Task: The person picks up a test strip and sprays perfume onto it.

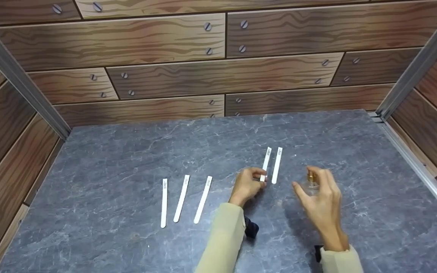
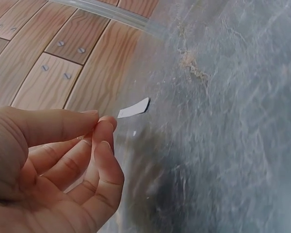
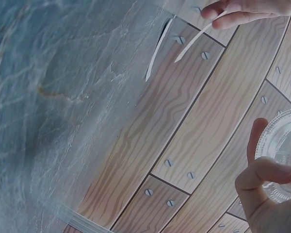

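My left hand pinches the lower end of a white paper test strip, which has small dark print near its top. In the right wrist view this strip stands out from the left fingertips above the table. Just right of it lies a second printed strip. My right hand grips a clear glass perfume bottle with a gold-coloured neck. Its round ridged glass base faces the right wrist camera, with fingers around it. From the left wrist, thumb and fingertips of the left hand meet, and a white strip shows beyond them.
Three more white strips stand apart on the left of the table: one strip, a middle strip and a tilted strip. Wood-patterned walls enclose the grey marbled table, with a metal rail along its right edge.
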`<action>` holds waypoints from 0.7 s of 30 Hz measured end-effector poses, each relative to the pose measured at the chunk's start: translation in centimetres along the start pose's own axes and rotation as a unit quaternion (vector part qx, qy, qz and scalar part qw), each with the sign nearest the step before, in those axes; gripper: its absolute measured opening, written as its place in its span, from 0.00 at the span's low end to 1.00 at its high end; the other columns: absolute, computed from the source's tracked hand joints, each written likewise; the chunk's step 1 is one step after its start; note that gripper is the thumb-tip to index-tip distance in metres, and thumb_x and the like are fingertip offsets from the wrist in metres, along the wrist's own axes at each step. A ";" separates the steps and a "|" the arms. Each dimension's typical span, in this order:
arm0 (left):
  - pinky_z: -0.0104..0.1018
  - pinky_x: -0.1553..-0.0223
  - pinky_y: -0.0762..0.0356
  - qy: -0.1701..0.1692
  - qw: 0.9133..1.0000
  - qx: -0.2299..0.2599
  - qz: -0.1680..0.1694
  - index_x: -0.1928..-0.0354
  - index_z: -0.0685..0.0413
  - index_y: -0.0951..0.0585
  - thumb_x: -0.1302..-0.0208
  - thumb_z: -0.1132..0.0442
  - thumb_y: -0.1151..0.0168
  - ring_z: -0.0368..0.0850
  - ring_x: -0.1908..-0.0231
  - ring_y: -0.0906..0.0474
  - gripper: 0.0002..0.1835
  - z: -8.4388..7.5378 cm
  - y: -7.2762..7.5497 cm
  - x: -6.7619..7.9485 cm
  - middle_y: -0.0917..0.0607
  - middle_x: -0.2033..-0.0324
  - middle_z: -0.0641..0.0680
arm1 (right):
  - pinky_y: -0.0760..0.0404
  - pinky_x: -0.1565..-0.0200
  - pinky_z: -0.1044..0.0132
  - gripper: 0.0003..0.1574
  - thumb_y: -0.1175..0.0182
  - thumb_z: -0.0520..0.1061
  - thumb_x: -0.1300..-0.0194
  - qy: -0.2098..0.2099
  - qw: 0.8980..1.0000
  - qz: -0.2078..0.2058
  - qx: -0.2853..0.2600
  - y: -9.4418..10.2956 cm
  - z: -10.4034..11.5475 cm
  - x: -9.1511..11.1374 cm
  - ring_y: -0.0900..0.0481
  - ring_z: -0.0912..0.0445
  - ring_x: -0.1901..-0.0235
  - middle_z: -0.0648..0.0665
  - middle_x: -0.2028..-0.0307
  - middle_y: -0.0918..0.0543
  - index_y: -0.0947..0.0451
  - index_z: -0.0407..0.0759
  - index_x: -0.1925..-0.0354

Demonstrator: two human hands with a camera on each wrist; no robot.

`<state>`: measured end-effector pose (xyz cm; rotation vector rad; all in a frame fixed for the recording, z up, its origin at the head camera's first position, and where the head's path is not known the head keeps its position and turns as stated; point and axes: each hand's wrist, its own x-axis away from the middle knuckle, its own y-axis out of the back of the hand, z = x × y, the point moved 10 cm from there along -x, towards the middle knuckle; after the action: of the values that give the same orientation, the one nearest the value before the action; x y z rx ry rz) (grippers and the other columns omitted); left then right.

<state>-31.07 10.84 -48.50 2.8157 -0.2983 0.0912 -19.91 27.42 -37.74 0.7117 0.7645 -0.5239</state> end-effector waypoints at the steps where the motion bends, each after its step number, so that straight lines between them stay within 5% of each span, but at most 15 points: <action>1: 0.25 0.71 0.26 0.000 1.000 0.000 -0.001 0.56 0.63 0.14 0.46 0.80 0.31 0.37 0.69 0.20 0.15 0.1 0.0 0.0 0.12 0.68 0.51 | 0.26 0.63 0.67 0.34 0.21 0.29 0.61 0.000 1.000 0.001 0.000 0.0 0.0 0.0 0.25 0.50 0.69 0.37 0.66 0.20 0.22 0.31 0.53; 12: 0.25 0.77 0.30 0.032 0.999 0.001 -0.008 0.59 0.63 0.13 0.44 0.77 0.29 0.36 0.79 0.25 0.10 0.9 0.0 -1.1 0.18 0.77 0.47 | 0.29 0.59 0.75 0.34 0.21 0.28 0.62 -0.004 1.000 -0.005 -0.008 0.4 -0.1 0.1 0.24 0.51 0.68 0.37 0.66 0.20 0.22 0.30 0.53; 21: 0.24 0.79 0.28 0.022 0.999 0.034 -0.005 0.62 0.69 0.16 0.38 0.80 0.40 0.36 0.82 0.26 0.06 0.4 0.3 -1.8 0.13 0.75 0.57 | 0.29 0.56 0.79 0.34 0.21 0.28 0.62 0.010 1.000 -0.021 -0.017 0.6 0.0 -0.1 0.24 0.50 0.67 0.36 0.66 0.20 0.22 0.28 0.53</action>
<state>-32.89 10.79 -48.94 2.8780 -0.2748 0.1633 -19.55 27.84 -37.38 0.6704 0.8077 -0.5417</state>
